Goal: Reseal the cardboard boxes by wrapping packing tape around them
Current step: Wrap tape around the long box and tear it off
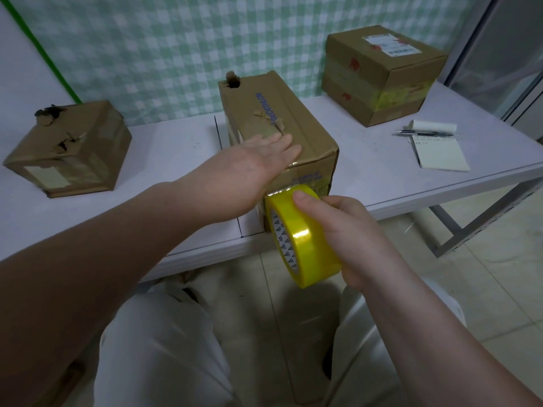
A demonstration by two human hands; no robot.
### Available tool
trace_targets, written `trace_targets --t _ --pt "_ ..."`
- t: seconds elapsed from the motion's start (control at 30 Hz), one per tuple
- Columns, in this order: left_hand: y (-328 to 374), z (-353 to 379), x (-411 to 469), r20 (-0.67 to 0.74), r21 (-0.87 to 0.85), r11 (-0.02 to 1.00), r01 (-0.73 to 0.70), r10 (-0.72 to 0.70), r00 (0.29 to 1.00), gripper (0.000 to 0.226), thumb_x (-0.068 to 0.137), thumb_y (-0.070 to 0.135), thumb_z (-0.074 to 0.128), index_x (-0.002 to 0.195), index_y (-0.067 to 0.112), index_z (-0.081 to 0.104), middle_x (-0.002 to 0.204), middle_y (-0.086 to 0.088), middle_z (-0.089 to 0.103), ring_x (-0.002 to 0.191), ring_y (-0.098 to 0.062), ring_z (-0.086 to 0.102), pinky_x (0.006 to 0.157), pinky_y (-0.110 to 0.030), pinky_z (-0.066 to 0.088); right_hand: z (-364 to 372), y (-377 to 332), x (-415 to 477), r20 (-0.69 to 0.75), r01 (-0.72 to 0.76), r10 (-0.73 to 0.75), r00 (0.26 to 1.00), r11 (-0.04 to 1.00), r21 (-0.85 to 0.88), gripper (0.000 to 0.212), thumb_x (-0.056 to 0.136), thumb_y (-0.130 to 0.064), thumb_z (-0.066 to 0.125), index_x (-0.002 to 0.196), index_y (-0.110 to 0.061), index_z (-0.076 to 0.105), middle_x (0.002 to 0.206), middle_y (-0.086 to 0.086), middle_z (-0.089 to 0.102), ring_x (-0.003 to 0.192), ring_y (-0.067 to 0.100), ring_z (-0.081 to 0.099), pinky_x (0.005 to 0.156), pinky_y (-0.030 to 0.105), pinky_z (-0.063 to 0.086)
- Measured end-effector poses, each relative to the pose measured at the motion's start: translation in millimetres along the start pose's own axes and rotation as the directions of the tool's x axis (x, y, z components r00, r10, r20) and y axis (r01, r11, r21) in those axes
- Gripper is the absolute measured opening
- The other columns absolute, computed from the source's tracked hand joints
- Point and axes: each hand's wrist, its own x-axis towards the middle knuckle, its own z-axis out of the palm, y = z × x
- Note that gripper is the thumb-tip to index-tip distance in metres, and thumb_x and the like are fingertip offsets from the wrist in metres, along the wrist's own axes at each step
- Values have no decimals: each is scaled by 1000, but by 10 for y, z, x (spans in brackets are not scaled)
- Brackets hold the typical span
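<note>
I note a wide strip of bare tabletop [176,148] between the left box [67,148] and the middle box [279,127], passable from the near edge back to the wall. The middle box's top is occupied by the left hand [264,160] lying flat, and its near face is blocked by the right hand [346,227] gripping the tape roll [299,233]. To its right, the passage is narrowed by the notepad [439,154], the pen [423,132] and the right box [382,77] behind them.

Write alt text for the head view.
Left hand presses flat on a torn box while the right hand holds a yellow tape roll at its near end. A left box, a right box, notepad and pen share the table.
</note>
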Motion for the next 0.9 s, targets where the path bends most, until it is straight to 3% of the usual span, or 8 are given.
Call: trace_targets --t 0.1,0.2,0.3,0.4,0.5,0.57,0.77,0.9 --pt "-49 -23 -51 110 -122 991 57 -44 993 64 92 -7 42 149 12 20 158 -9 15 146 -20 10 119 -36 4 52 26 10 19 19 -19 1000 1000 12 70 63 -56 63 95 6 64 94 28 66 83 41 65 77 53 52" --pt "3 -2 -225 -59 -313 938 147 -174 983 58 92 0 43 147 11 29 153 -5 30 144 -23 21 116 -42 19 101 47 8 44 25 -27 999 998 51 66 72 -51 70 96 9 62 80 18 62 74 27 58 69 38 45" --pt "186 156 -490 -367 -498 813 302 -514 775 48 89 15 54 136 9 45 127 4 50 116 -9 47 96 -24 37 118 61 3 71 -29 22 997 995 100 37 88 -41 64 86 -4 67 84 12 68 80 25 65 72 37 51" --pt "417 300 -662 -149 -771 448 453 -819 555 21 91 28 56 110 20 57 95 10 58 85 -1 54 81 -26 44 170 51 -6 104 -56 40 994 985 161 26 91 -36 60 77 -14 63 85 7 66 79 19 63 66 30 50" --pt "520 327 -673 322 -910 -77 408 -751 576 21 97 34 49 106 21 62 94 2 67 91 -14 65 90 -45 52 265 54 0 133 -63 39 990 982 180 23 93 -37 57 85 -17 62 98 9 68 88 20 66 74 34 53" --pt "507 286 -655 379 -910 -175 377 -719 583 21 98 35 46 105 26 64 102 -1 68 98 -19 65 92 -46 52 314 59 19 132 -71 45 990 976 204 20 93 -38 57 90 -19 62 105 9 67 96 23 66 82 41 54" --pt "94 355 -606 82 -783 230 578 -883 462 16 93 19 52 104 20 65 100 3 67 88 -10 57 75 -13 43 396 38 140 92 -77 56 994 966 248 16 93 -37 58 91 -22 59 113 10 65 104 25 63 91 47 51" --pt "-178 554 -548 26 -538 510 672 -786 617 29 91 7 50 117 5 64 119 -10 62 112 -23 53 74 -12 24 436 17 236 78 -73 55 995 962 262 17 94 -36 58 89 -20 59 113 9 65 103 25 63 90 46 51"
